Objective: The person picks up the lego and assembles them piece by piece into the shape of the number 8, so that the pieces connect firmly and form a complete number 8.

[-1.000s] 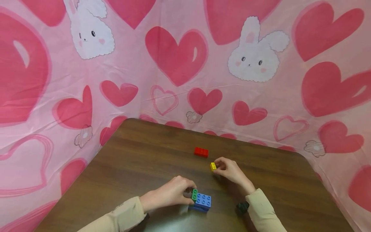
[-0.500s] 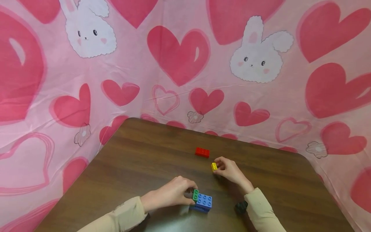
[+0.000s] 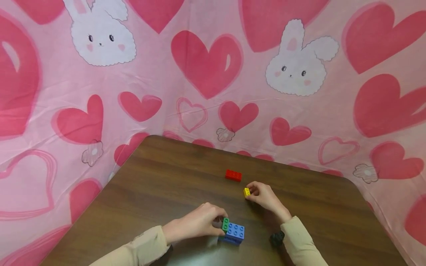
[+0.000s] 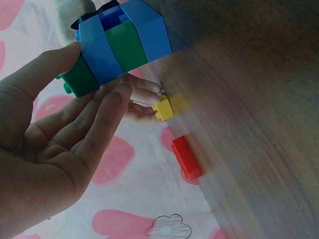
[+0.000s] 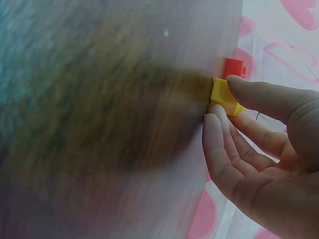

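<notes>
With thumb and fingers my left hand (image 3: 199, 223) pinches the small green toy brick (image 3: 226, 224) on top of a stack of blue toy bricks (image 3: 235, 231). Another green brick (image 4: 127, 46) sits between blue layers, as the left wrist view shows. Farther right and back, my right hand (image 3: 266, 196) holds a small yellow toy brick (image 3: 247, 192) between thumb and fingers. The yellow brick's side (image 5: 223, 95) is plain in the right wrist view, low over or on the table; I cannot tell which.
A red brick (image 3: 233, 175) lies on the brown wooden table (image 3: 173, 170), beyond the yellow one. Hanging cloth (image 3: 246, 85) with hearts and rabbits stands behind the table's far edge. A dark strapped object (image 3: 277, 238) is at the right wrist.
</notes>
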Demonstrator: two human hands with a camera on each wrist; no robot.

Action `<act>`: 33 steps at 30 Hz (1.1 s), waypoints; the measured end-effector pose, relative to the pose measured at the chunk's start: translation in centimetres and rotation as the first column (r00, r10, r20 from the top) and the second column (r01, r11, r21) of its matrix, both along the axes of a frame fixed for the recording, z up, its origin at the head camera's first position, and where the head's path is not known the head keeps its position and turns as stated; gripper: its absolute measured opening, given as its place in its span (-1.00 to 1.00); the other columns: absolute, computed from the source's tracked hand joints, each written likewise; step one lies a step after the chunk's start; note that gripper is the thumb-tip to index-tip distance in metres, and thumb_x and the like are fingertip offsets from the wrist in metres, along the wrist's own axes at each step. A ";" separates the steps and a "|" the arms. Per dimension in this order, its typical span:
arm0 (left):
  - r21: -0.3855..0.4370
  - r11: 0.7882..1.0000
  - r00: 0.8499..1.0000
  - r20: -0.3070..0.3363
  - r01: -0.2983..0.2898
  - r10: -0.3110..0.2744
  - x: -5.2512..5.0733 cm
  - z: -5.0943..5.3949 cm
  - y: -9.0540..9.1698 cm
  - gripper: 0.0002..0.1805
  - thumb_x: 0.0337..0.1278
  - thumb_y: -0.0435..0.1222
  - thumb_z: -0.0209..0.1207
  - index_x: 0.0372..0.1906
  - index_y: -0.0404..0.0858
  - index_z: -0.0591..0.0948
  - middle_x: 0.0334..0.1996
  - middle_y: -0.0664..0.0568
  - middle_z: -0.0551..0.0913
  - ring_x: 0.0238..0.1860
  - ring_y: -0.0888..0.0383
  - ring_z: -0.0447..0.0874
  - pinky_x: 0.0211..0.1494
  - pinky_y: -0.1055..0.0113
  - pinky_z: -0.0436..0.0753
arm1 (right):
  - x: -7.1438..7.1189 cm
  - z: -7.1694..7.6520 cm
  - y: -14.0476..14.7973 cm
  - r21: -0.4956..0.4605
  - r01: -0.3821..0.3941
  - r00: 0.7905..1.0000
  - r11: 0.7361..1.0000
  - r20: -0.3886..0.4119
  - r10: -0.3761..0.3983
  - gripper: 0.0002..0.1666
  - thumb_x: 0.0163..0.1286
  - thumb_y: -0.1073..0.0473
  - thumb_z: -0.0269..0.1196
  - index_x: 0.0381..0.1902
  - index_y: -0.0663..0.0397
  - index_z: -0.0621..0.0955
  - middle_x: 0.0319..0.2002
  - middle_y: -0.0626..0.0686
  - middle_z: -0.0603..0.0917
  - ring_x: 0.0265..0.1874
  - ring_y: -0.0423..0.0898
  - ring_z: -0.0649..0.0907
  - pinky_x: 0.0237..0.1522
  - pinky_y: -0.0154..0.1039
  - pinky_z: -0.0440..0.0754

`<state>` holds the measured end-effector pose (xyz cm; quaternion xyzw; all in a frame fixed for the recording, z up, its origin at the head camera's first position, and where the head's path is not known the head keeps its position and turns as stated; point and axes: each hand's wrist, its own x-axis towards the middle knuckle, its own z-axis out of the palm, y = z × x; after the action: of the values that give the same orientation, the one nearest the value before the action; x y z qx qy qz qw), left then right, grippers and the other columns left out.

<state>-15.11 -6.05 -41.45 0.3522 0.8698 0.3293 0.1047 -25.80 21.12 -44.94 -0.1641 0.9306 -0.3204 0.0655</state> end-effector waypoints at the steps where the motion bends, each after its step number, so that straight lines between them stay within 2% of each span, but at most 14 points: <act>1: 0.001 1.000 1.000 -0.003 0.001 -0.001 0.0 0.0 0.0 -0.68 0.01 -0.25 0.45 -0.09 -0.19 0.70 -0.22 0.14 0.77 -0.24 0.40 0.67 -0.19 0.64 0.59 | 0.0 0.0 0.0 0.001 0.000 1.000 1.000 -0.003 0.000 -0.62 0.19 0.23 0.44 -0.04 0.18 0.64 -0.20 0.10 0.72 -0.33 -0.13 0.65 -0.20 -0.22 0.73; 9: 0.006 1.000 1.000 0.001 0.001 -0.001 -0.2 -0.1 -0.1 -0.69 0.03 -0.25 0.44 -0.08 -0.19 0.70 -0.21 0.13 0.78 -0.24 0.42 0.66 -0.19 0.65 0.59 | 0.5 0.3 0.3 0.007 -0.002 1.000 1.000 -0.020 0.002 -0.63 0.19 0.17 0.45 -0.07 0.16 0.64 -0.19 0.10 0.73 -0.31 -0.12 0.68 -0.20 -0.20 0.74; 22: 0.013 1.000 1.000 -0.007 -0.007 0.007 0.0 -0.2 0.0 -0.70 0.02 -0.24 0.45 -0.10 -0.18 0.71 -0.22 0.14 0.78 -0.26 0.44 0.65 -0.21 0.64 0.59 | 1.7 0.8 0.3 0.011 0.052 0.998 0.999 0.028 -0.053 -0.64 0.19 0.14 0.45 -0.06 0.07 0.64 -0.15 0.05 0.74 -0.32 -0.15 0.69 -0.21 -0.21 0.74; 33: 0.024 1.000 1.000 -0.016 0.006 -0.006 0.1 0.0 0.0 -0.70 -0.01 -0.26 0.46 -0.12 -0.20 0.71 -0.24 0.13 0.78 -0.28 0.39 0.68 -0.25 0.64 0.58 | 2.9 1.0 0.3 0.005 -0.072 0.997 0.997 -0.027 0.073 -0.64 0.23 0.07 0.43 -0.09 0.11 0.64 -0.22 0.04 0.76 -0.32 -0.18 0.71 -0.28 -0.38 0.67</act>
<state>-14.98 -6.09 -41.41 0.3588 0.8655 0.3365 0.0943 -22.94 21.46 -43.96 -0.2020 0.9255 -0.3138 0.0647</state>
